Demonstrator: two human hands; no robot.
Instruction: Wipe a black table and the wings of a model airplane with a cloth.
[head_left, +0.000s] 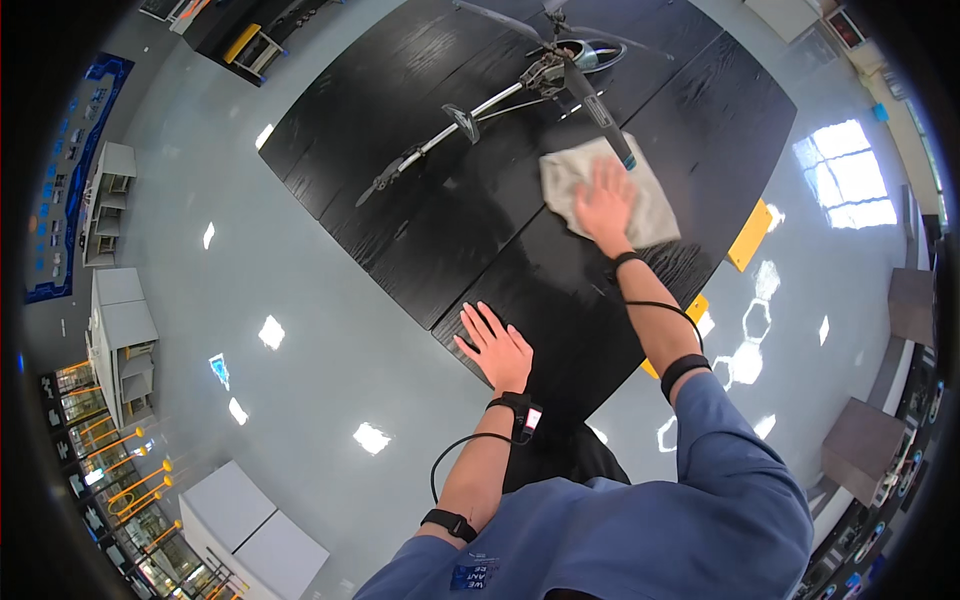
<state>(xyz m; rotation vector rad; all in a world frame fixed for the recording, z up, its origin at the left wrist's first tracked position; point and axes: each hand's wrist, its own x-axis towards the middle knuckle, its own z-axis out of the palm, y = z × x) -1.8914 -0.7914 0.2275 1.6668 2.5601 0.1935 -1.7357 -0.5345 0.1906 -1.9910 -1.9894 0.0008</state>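
Note:
My right hand (606, 202) lies with its palm pressed on a pale cloth (652, 214), fingers slightly spread and a little blurred. The cloth is spread on a black wood-grain table (390, 255). Above it stands a model helicopter (480, 109) with a thin metal tail boom; one dark rotor blade (596, 105) reaches over the cloth's upper edge. Near the table's closest corner, my left hand (501, 352) rests flat with fingers apart, holding nothing. Both wrists wear black straps with cables. The area around the cloth looks shiny on the table's surface.
Yellow brackets (748, 235) stick out along the table's right side. White cabinets (251, 525) stand at the lower left, with shelf units (124, 337) farther up. Brown boxes (862, 450) are at the right. The glossy grey floor (300, 420) reflects lights.

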